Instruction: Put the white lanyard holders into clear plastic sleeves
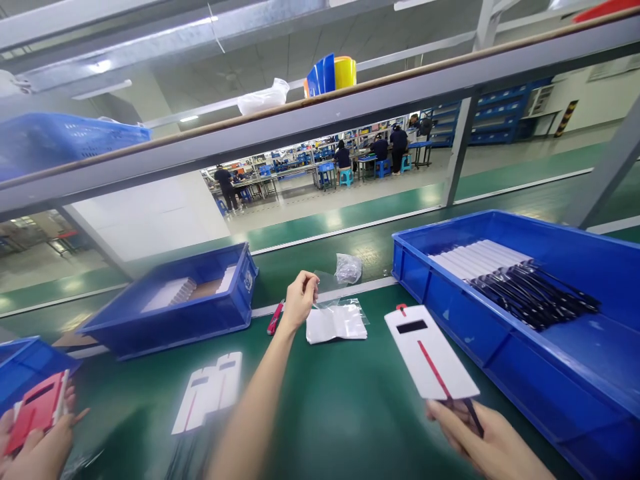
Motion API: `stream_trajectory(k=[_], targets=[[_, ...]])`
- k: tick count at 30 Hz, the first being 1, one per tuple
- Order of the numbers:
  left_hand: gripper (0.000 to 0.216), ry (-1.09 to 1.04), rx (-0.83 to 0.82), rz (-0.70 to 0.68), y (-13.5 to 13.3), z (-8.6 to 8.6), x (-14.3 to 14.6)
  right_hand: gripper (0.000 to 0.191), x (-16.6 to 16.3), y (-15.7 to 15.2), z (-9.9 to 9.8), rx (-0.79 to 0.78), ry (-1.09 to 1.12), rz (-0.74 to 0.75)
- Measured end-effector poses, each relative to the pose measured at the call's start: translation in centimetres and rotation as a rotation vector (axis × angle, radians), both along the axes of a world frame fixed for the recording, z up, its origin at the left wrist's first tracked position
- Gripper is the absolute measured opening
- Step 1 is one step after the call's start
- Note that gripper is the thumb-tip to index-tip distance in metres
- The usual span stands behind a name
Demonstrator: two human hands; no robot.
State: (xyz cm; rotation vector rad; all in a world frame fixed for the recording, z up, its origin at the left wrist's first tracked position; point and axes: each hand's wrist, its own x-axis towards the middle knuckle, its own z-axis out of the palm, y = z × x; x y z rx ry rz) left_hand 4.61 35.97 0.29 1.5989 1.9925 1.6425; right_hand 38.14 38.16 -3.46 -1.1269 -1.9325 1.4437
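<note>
My left hand [300,297] is closed in a pinch on a clear plastic bag [326,281], its arm stretched forward over the green bench. Just below lies a pile of clear bags with white paper-like sheets [336,323]. My right hand [473,433] grips the lower end of a white flat tag-shaped piece [431,357] with a dark window, a red stripe and a black strap. It is held tilted, beside the large blue bin. Left of my left arm lie two similar white pieces [213,390] on the bench, blurred.
A blue bin [500,360] at right holds rows of white pieces with black straps. Another blue bin [170,320] stands left. A red cutter-like tool [275,318] and a crumpled plastic bag [349,268] lie ahead. A co-worker's hands [45,440] hold a red piece at far left.
</note>
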Motion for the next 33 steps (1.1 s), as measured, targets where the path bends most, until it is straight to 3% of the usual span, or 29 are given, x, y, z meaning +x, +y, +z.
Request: stream_trajectory(k=[3,5,10,14,18,27,33], targets=[[0.021,-0.022,-0.01,-0.027,-3.9,2.8,2.3,0.046,-1.8,1.0,3.3,0.08,0.09,-0.046],[0.02,-0.017,-0.035,-0.051,-6.8,4.0,4.7,0.042,-3.4,1.0,5.4,0.081,0.193,0.005],[0.021,-0.067,-0.15,-0.049,-12.7,4.4,10.2,0.053,-6.8,-1.6,8.1,0.055,0.279,0.196],[0.024,-0.182,-0.189,0.021,-15.6,3.4,12.0,0.04,-8.1,-4.0,7.5,0.046,0.264,0.31],[0.021,-0.396,-0.224,0.014,-17.0,2.8,12.5,0.038,-8.4,-5.4,6.2,0.062,0.251,0.324],[0.033,-0.599,-0.206,-0.082,-17.1,1.2,12.2,0.04,-7.9,-6.3,5.3,0.067,0.243,0.315],[0.04,-0.616,-0.188,-0.096,-17.0,0.3,12.3,0.041,-7.6,-5.9,4.8,-0.005,0.221,0.419]])
